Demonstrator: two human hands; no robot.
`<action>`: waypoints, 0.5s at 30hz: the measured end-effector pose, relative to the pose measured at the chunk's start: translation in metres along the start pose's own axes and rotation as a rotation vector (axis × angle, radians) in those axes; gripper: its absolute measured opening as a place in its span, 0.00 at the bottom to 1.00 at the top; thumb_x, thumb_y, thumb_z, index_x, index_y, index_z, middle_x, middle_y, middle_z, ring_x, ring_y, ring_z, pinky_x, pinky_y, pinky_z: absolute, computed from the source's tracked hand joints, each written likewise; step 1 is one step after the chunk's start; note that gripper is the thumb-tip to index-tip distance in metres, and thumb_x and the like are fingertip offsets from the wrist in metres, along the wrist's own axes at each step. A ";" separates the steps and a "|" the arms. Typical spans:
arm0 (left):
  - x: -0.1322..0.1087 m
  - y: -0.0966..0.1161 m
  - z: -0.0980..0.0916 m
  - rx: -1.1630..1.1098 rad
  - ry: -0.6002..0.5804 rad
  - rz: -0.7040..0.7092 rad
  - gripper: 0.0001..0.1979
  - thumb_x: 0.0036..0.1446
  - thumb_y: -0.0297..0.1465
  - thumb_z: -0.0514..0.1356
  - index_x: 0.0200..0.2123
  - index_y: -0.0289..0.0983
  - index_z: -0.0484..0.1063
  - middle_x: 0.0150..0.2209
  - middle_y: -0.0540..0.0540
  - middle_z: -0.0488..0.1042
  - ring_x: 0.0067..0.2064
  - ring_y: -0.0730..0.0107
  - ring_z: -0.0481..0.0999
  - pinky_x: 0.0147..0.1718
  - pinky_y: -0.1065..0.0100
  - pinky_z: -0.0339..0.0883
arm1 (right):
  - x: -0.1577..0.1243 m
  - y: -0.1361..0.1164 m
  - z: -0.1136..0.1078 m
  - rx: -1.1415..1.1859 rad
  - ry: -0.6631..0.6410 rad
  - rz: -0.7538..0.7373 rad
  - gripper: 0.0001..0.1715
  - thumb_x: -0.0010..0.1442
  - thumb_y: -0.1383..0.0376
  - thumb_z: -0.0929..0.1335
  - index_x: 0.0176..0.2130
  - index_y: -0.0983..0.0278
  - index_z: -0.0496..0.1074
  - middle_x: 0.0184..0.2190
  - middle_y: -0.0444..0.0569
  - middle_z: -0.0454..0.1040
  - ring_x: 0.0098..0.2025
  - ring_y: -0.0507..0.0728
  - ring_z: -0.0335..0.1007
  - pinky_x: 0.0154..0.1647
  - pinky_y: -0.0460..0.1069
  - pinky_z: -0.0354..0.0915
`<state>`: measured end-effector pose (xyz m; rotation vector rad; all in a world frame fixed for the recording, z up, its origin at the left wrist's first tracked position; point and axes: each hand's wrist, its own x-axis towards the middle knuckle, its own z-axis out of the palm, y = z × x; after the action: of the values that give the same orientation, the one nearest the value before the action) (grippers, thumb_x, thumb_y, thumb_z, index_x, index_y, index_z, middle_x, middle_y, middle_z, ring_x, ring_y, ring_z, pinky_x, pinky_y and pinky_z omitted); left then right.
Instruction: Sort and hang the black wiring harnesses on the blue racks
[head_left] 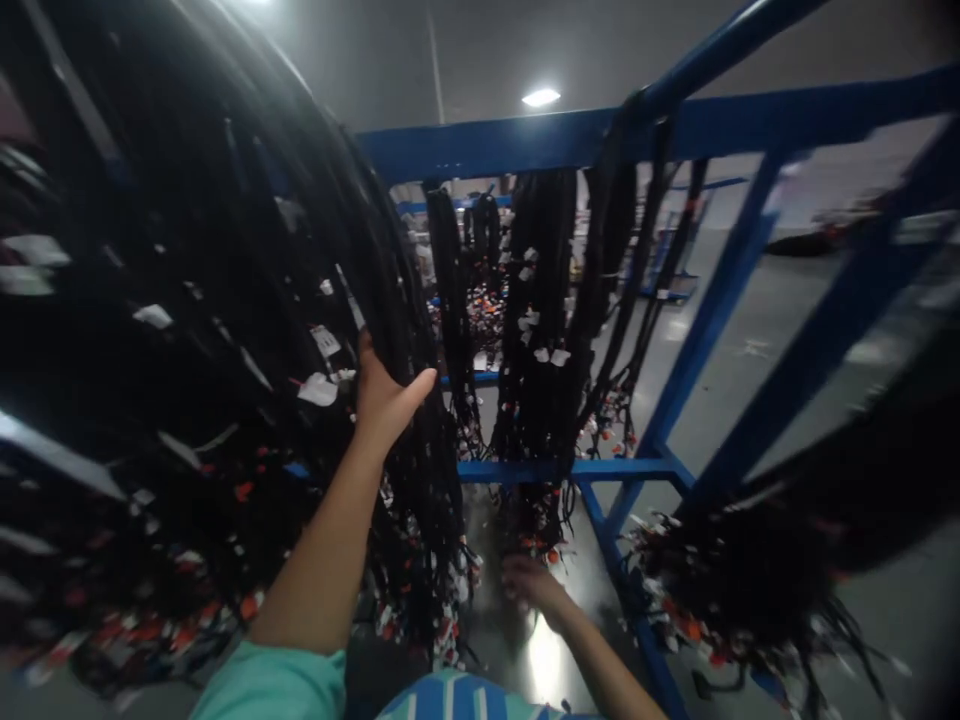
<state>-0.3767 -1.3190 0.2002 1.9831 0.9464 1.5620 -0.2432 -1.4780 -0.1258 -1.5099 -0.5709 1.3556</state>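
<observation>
Bundle: thick mass of black cable strands [424, 470], hanging left of centre in front of the person, beside the blue rack [517, 145].
Left hand: the hand [386, 400] lies against the strands, thumb standing well apart from the fingers; the fingertips are partly hidden, and no firm clamp shows.
Right hand: this hand [529, 585] is low, over the floor side, near a farther hanging bundle [536, 300]; blur hides whether its fingers are apart or together, and nothing is seen in it.
Weight: probably heavy as a whole, light strand by strand.
Stiffness: likely soft and bendable, draping under its own load, with some spring in the thicker runs.
Slip: the dark covering looks smooth, so single strands could slide past one another.
Fragile parts: small white and orange connectors [454, 590] at the lower ends, apt to snag; paper-like white tags [318, 389] could tear.
Hold: best around the gathered strands at mid-length, clear of tags and connectors.
Long axis: close to upright, the upper part bowing toward the upper left.
Pointing: loose connector ends down; the top support cannot be made out.
</observation>
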 end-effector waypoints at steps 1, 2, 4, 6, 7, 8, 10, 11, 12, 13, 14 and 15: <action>-0.001 -0.001 -0.004 -0.010 -0.012 0.023 0.44 0.39 0.33 0.66 0.60 0.37 0.51 0.55 0.38 0.64 0.56 0.53 0.64 0.57 0.53 0.55 | 0.008 -0.022 -0.003 0.001 -0.031 -0.038 0.21 0.35 0.57 0.68 0.31 0.64 0.67 0.22 0.42 0.67 0.22 0.49 0.62 0.23 0.45 0.53; -0.003 -0.001 -0.008 -0.023 -0.024 0.051 0.43 0.39 0.33 0.66 0.59 0.37 0.53 0.55 0.39 0.64 0.56 0.53 0.64 0.57 0.54 0.55 | 0.015 -0.046 -0.004 0.023 -0.062 -0.108 0.22 0.35 0.56 0.69 0.32 0.64 0.68 0.22 0.42 0.67 0.22 0.49 0.61 0.23 0.45 0.53; -0.006 -0.002 -0.016 -0.051 -0.054 0.082 0.41 0.39 0.33 0.66 0.58 0.38 0.56 0.55 0.41 0.64 0.57 0.54 0.64 0.57 0.54 0.55 | 0.029 -0.099 -0.002 0.032 -0.131 -0.239 0.23 0.35 0.55 0.71 0.32 0.64 0.69 0.23 0.41 0.67 0.24 0.50 0.62 0.26 0.46 0.57; -0.011 -0.002 -0.025 -0.104 -0.088 0.051 0.40 0.40 0.33 0.66 0.58 0.37 0.56 0.55 0.40 0.65 0.56 0.53 0.64 0.56 0.53 0.57 | 0.042 -0.154 0.006 0.015 -0.181 -0.394 0.24 0.35 0.53 0.73 0.32 0.63 0.70 0.28 0.43 0.70 0.30 0.52 0.65 0.34 0.48 0.61; -0.014 -0.002 -0.029 -0.140 -0.100 0.014 0.40 0.41 0.33 0.66 0.58 0.37 0.56 0.54 0.40 0.66 0.55 0.53 0.65 0.55 0.54 0.58 | 0.048 -0.181 0.012 0.011 -0.210 -0.467 0.26 0.36 0.51 0.73 0.34 0.63 0.71 0.30 0.44 0.71 0.33 0.53 0.66 0.38 0.49 0.62; -0.017 -0.001 -0.033 -0.179 -0.105 -0.028 0.40 0.41 0.33 0.67 0.58 0.37 0.57 0.54 0.40 0.67 0.55 0.53 0.66 0.54 0.54 0.60 | 0.053 -0.207 0.019 -0.004 -0.235 -0.557 0.27 0.38 0.50 0.72 0.36 0.62 0.71 0.33 0.45 0.72 0.37 0.55 0.67 0.42 0.50 0.62; -0.024 0.001 -0.040 -0.250 -0.096 -0.101 0.38 0.40 0.33 0.67 0.56 0.38 0.59 0.53 0.41 0.68 0.53 0.54 0.68 0.51 0.57 0.63 | 0.062 -0.252 0.035 0.003 -0.272 -0.701 0.30 0.40 0.48 0.72 0.41 0.61 0.70 0.41 0.47 0.72 0.46 0.56 0.66 0.50 0.52 0.60; -0.028 0.003 -0.044 -0.272 -0.088 -0.128 0.37 0.40 0.32 0.68 0.55 0.39 0.60 0.52 0.42 0.70 0.51 0.55 0.69 0.50 0.58 0.64 | 0.065 -0.272 0.044 0.014 -0.292 -0.748 0.32 0.42 0.47 0.71 0.44 0.60 0.68 0.45 0.48 0.71 0.50 0.57 0.64 0.54 0.53 0.58; -0.031 0.005 -0.047 -0.287 -0.086 -0.148 0.36 0.40 0.32 0.68 0.54 0.40 0.62 0.50 0.43 0.71 0.50 0.56 0.71 0.48 0.59 0.66 | 0.067 -0.289 0.054 0.029 -0.322 -0.775 0.34 0.44 0.46 0.70 0.47 0.59 0.67 0.49 0.48 0.69 0.53 0.57 0.62 0.56 0.53 0.56; -0.034 0.008 -0.051 -0.300 -0.090 -0.160 0.34 0.40 0.31 0.68 0.53 0.40 0.63 0.48 0.44 0.72 0.48 0.56 0.72 0.47 0.60 0.67 | 0.068 -0.303 0.063 0.048 -0.368 -0.789 0.34 0.46 0.44 0.68 0.49 0.58 0.65 0.51 0.48 0.67 0.54 0.57 0.61 0.56 0.53 0.56; -0.037 0.010 -0.055 -0.315 -0.099 -0.168 0.33 0.40 0.31 0.68 0.52 0.41 0.65 0.47 0.44 0.73 0.47 0.57 0.73 0.46 0.60 0.67 | 0.068 -0.315 0.073 0.068 -0.431 -0.793 0.35 0.49 0.42 0.66 0.50 0.58 0.64 0.52 0.48 0.67 0.54 0.57 0.62 0.56 0.53 0.57; -0.039 0.013 -0.059 -0.333 -0.111 -0.176 0.32 0.40 0.30 0.68 0.51 0.41 0.66 0.46 0.44 0.74 0.46 0.57 0.73 0.45 0.60 0.68 | 0.067 -0.325 0.083 0.081 -0.504 -0.793 0.36 0.50 0.40 0.63 0.51 0.58 0.64 0.52 0.48 0.67 0.53 0.57 0.63 0.54 0.54 0.59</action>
<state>-0.4348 -1.3610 0.1990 1.6872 0.7395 1.3938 -0.2182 -1.2621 0.1378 -0.7120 -1.2550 1.0800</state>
